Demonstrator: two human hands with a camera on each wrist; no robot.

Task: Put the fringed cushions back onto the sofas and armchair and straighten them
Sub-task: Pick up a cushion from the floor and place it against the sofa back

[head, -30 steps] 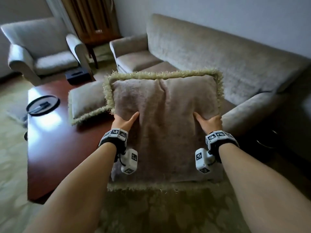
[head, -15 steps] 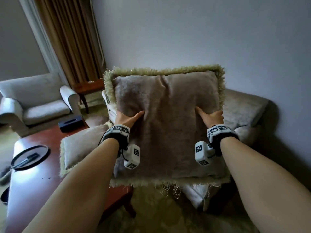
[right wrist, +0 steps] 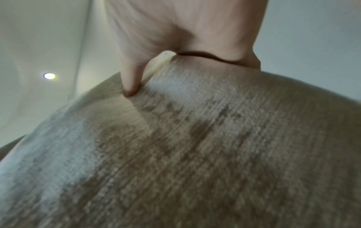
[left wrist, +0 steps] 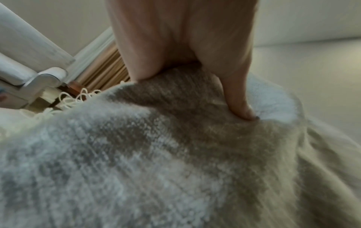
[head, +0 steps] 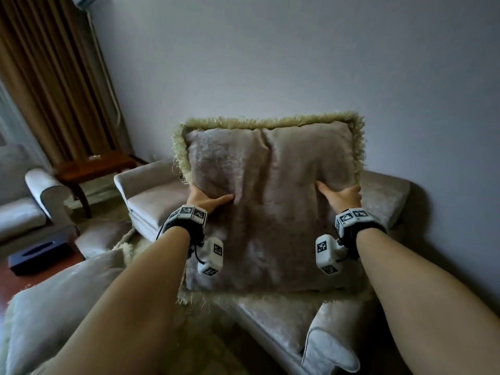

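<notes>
Cushion: a square fringed cushion [head: 270, 201] held upright at centre frame, its broad face toward the camera, top fringe level, no side clearly longer; its lower fringe hangs just over the sofa [head: 273, 318] seat.
Left hand: the left hand [head: 205, 199] grips the cushion's left edge, thumb [left wrist: 237, 98] dug into the front fabric; the fingers are behind, out of sight.
Right hand: the right hand [head: 341, 194] clasps the right edge the same way, thumb [right wrist: 131, 80] pressing a crease into the pile.
Second cushion: another fringed cushion [head: 67, 301] lies flat at lower left, cut by the forearm.
Surroundings: armchair [head: 29, 207] at left edge, partly cropped; dark tissue box [head: 40, 251] below it; wooden side table [head: 94, 169] by the brown curtain [head: 48, 71].
Unclear: both wrist views are blurred.
</notes>
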